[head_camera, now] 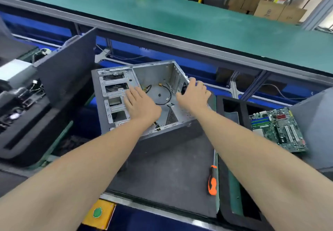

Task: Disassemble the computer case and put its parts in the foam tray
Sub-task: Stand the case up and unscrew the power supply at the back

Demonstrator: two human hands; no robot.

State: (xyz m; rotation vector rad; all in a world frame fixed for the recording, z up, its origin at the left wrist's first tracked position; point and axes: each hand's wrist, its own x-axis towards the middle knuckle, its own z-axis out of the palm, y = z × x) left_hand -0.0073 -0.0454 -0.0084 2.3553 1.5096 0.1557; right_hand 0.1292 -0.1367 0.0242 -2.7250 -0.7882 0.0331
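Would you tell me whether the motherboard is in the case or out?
Out: the motherboard lies on the foam tray beside the computer case, whose floor shows bare metal.

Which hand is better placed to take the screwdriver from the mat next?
Probably the right hand: the screwdriver lies at the right edge of the mat, beside that forearm. The left hand rests flat on the computer case, farther away.

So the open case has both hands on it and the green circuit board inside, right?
No: the head view shows the green circuit board outside the case, on the foam tray to its right. The left hand and right hand are on the open case.
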